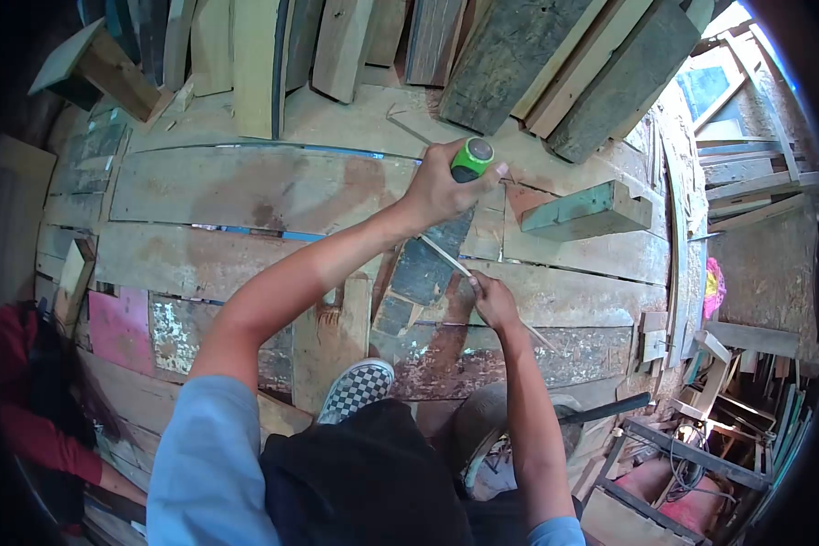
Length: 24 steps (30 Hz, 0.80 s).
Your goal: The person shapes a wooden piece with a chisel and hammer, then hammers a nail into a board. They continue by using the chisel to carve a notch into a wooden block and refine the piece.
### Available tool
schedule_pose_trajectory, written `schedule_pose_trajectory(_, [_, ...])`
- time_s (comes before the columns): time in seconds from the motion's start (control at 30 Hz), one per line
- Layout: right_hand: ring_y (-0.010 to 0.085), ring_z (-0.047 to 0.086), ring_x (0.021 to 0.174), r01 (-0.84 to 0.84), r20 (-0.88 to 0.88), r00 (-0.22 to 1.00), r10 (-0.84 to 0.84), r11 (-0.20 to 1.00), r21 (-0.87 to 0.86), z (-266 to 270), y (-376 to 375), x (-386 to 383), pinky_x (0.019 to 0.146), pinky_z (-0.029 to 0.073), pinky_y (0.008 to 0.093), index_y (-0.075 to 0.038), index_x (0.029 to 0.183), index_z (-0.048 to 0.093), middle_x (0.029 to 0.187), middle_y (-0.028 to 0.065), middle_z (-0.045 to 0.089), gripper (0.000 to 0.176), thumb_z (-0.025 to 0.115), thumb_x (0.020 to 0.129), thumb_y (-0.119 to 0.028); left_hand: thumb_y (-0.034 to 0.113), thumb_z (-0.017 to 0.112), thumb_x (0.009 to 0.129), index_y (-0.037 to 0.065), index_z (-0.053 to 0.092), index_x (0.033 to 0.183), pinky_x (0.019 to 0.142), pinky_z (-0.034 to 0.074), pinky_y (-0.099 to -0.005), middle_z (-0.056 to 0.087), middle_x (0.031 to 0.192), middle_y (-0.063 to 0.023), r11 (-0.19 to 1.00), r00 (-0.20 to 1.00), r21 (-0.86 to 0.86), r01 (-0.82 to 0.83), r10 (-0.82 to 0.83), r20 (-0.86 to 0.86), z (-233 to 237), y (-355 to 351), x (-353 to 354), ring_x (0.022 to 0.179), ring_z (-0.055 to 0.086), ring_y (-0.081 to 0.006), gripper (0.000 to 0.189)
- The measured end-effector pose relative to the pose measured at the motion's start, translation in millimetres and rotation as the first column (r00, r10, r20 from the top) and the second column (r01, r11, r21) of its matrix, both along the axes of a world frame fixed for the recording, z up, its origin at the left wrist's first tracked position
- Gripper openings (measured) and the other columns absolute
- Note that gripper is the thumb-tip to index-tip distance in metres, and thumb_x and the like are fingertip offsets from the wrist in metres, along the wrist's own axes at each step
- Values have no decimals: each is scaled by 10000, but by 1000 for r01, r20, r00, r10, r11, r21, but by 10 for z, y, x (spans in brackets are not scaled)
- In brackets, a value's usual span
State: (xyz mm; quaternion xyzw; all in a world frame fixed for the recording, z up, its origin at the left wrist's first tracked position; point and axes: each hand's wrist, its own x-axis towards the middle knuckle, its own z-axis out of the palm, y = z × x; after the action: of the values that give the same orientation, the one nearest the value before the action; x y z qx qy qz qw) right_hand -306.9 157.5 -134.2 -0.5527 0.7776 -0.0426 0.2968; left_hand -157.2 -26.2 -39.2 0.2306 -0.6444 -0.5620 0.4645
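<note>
In the head view, my left hand [441, 189] is wrapped round a tool with a green and black handle [472, 160], its round end facing up. The tool's lower part is hidden by my hand. My right hand [494, 302], lower and to the right, pinches a thin light wooden strip [446, 256] that slants from below my left wrist to the lower right. Beneath both hands lies a dark board [425, 273]. To the right of my left hand is a greenish wooden block [573, 213].
Upright planks [519, 59] line the far side. A person in a red sleeve [45, 437] is at the lower left. A metal frame [692, 464] with cables stands at the lower right. My checkered shoe [358, 389] rests on the plank floor [273, 191].
</note>
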Motion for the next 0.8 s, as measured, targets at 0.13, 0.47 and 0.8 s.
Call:
schedule_pose_trajectory(0.13, [410,572,917,-17,7,1000,17,1000,-17,-34,3,-25,782,451,480,-150,1194,553,940,237,614,321,415,928,-266,290,670,797,32,553,686,543,385,-255,517,595,11,1000,1000,26,6,-6,7,-6,-13,32,578,460,-68,305])
schedule_pose_trajectory(0.47, [424,571,884,-2,17,1000,3,999,-55,-26,23,12,756,445,487,-146,1188,559,899,256,605,314,421,925,-251,279,661,806,38,551,681,509,367,-242,498,563,24,998,997,61,-4,9,-82,-12,-11,50,544,449,-60,293])
schedule_pose_trajectory(0.8, [424,575,873,-8,5,1000,9,999,-31,-7,20,31,757,443,493,-158,1201,550,883,251,611,319,415,931,-261,333,672,782,24,552,715,534,371,-272,487,586,9,994,998,99,44,-39,-55,27,0,57,588,423,-74,338])
